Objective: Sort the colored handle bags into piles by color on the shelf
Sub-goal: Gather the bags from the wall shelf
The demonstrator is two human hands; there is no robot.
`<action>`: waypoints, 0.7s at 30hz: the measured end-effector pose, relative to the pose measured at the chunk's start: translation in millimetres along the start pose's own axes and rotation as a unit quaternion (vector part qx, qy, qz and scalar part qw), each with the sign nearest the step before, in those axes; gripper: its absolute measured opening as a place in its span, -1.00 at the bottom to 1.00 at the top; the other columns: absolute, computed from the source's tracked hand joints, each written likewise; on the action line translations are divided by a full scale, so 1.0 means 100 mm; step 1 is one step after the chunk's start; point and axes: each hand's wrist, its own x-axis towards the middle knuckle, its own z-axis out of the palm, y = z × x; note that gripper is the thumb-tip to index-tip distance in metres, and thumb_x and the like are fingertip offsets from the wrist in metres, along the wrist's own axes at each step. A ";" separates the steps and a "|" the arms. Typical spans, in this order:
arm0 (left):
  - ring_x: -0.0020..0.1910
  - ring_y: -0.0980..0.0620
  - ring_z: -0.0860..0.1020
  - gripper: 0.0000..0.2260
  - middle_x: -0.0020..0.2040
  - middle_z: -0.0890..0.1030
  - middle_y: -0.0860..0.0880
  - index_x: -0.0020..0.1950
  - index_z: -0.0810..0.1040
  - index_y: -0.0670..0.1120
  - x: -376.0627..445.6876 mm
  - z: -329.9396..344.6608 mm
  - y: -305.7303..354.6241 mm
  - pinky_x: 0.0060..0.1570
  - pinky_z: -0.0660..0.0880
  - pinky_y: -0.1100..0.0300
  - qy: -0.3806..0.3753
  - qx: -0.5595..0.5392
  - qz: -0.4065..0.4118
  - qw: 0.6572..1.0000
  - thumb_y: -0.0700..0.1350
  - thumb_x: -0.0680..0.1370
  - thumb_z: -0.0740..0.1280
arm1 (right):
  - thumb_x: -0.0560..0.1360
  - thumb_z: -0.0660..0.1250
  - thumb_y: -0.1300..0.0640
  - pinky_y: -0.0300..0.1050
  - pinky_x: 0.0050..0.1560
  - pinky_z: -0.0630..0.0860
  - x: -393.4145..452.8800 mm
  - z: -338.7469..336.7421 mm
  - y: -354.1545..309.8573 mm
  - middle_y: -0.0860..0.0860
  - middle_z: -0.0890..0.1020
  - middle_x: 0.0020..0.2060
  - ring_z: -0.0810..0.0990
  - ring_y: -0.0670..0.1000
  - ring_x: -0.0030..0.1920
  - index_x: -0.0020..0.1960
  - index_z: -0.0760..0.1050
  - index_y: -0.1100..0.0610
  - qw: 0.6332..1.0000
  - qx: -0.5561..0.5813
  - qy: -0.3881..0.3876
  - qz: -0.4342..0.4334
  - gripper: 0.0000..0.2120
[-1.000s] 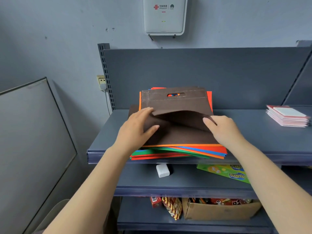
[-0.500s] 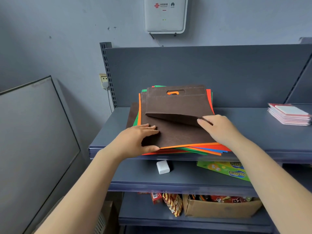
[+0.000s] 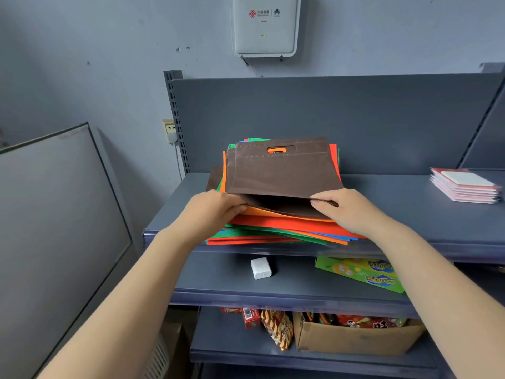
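The mixed stack [image 3: 284,231] of handle bags lies on the top shelf [image 3: 410,214], its near edge overhanging the shelf lip. The brown bag [image 3: 281,170] sits on top, its near edge raised. The left hand [image 3: 210,212], at 9 o'clock of that edge, pinches the brown corner. The right hand [image 3: 347,209], at 3 o'clock, pinches the opposite corner between thumb and fingers.

Risks:
- A second brown layer shows beneath; both may lift together.
- The orange bag [image 3: 273,213] directly below may be dragged toward 6 o'clock and off the lip.
- Thin fabric may slip from a corner pinch.
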 end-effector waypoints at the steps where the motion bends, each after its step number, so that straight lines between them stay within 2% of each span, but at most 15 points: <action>1: -0.04 -0.14 0.55 -0.78 -0.03 0.66 -0.03 0.15 0.61 0.05 0.01 -0.02 0.01 -0.11 0.45 0.08 0.014 -0.007 -0.011 1.000 -0.01 0.61 0.21 | 0.57 0.21 -0.09 -0.25 0.11 0.30 0.00 -0.01 0.00 -0.09 0.58 0.23 0.48 -0.08 0.22 0.25 0.55 -0.02 1.000 0.007 -0.005 0.000 -0.67; 4: -0.24 -0.02 0.57 -0.89 -0.24 0.67 0.00 -0.04 0.70 0.00 0.01 -0.09 0.03 -0.20 0.49 0.13 0.054 -0.144 -0.080 0.985 -0.04 0.50 0.40 | 0.54 0.18 -0.19 -0.23 0.12 0.33 -0.03 -0.04 0.00 -0.14 0.57 0.22 0.47 -0.14 0.19 0.23 0.56 -0.07 0.999 0.029 -0.016 0.000 -0.63; 7: -0.44 0.20 0.47 -0.96 -0.43 0.59 0.17 -0.18 0.71 -0.03 0.04 -0.14 0.02 -0.35 0.41 0.32 0.050 -0.284 -0.126 0.949 -0.14 0.44 0.45 | 0.55 0.08 -0.26 -0.13 0.15 0.37 -0.06 -0.09 0.03 -0.09 0.56 0.25 0.48 -0.03 0.25 0.27 0.53 -0.06 0.999 0.036 -0.007 0.031 -0.53; 9: -0.41 0.17 0.46 -0.91 -0.42 0.59 0.14 -0.17 0.71 -0.04 0.07 -0.15 0.03 -0.35 0.38 0.33 0.058 -0.317 -0.142 0.936 -0.19 0.46 0.41 | 0.57 0.07 -0.24 -0.12 0.05 0.36 -0.07 -0.12 0.06 -0.04 0.59 0.19 0.48 -0.02 0.13 0.24 0.55 -0.01 0.998 0.022 0.021 0.056 -0.53; 11: -0.33 0.10 0.51 -0.90 -0.31 0.64 0.06 -0.08 0.70 -0.06 0.09 -0.16 0.06 -0.31 0.41 0.37 0.089 -0.333 -0.152 0.926 -0.20 0.48 0.40 | 0.59 0.08 -0.19 -0.15 -0.08 0.32 -0.08 -0.16 0.10 0.01 0.61 0.04 0.44 -0.03 -0.02 0.14 0.58 0.09 0.994 0.005 0.066 0.083 -0.55; 13: -0.34 0.17 0.53 -0.90 -0.28 0.64 0.07 -0.03 0.68 -0.08 0.11 -0.15 0.09 -0.31 0.41 0.45 0.128 -0.356 -0.141 0.915 -0.21 0.50 0.40 | 0.61 0.05 -0.16 -0.13 -0.23 0.35 -0.08 -0.23 0.16 0.10 0.61 -0.15 0.48 0.05 -0.13 -0.05 0.58 0.23 0.985 0.001 0.121 0.125 -0.48; 14: -0.35 0.26 0.54 -0.89 -0.28 0.63 0.12 -0.02 0.67 -0.08 0.12 -0.14 0.11 -0.29 0.41 0.49 0.148 -0.373 -0.131 0.907 -0.22 0.50 0.40 | 0.61 0.05 -0.15 -0.12 -0.24 0.41 -0.07 -0.27 0.19 0.14 0.61 -0.23 0.53 0.10 -0.17 -0.14 0.55 0.28 0.977 0.014 0.145 0.153 -0.45; 16: -0.33 0.37 0.54 -0.89 -0.27 0.61 0.18 -0.05 0.65 -0.05 0.13 -0.12 0.14 -0.23 0.42 0.53 0.183 -0.402 -0.116 0.890 -0.24 0.50 0.40 | 0.59 0.08 -0.17 -0.11 -0.27 0.50 -0.05 -0.36 0.24 0.15 0.62 -0.33 0.58 0.11 -0.32 -0.16 0.54 0.33 0.958 0.084 0.159 0.224 -0.42; 18: -0.31 0.39 0.54 -0.86 -0.27 0.62 0.20 -0.10 0.64 -0.01 0.13 -0.07 0.18 -0.19 0.42 0.52 0.198 -0.427 -0.106 0.876 -0.26 0.49 0.40 | 0.56 0.18 -0.19 -0.18 -0.44 0.44 -0.04 -0.44 0.25 0.17 0.63 -0.34 0.54 0.04 -0.45 -0.05 0.51 0.33 0.933 0.191 0.117 0.282 -0.46; 21: -0.28 0.38 0.55 -0.85 -0.25 0.63 0.20 -0.08 0.65 -0.05 0.11 -0.01 0.24 -0.15 0.43 0.51 0.189 -0.439 -0.090 0.874 -0.29 0.48 0.40 | 0.49 0.36 -0.10 -0.28 -0.57 0.43 -0.02 -0.49 0.29 0.21 0.63 -0.28 0.55 -0.03 -0.49 0.11 0.42 0.24 0.882 0.357 0.066 0.299 -0.58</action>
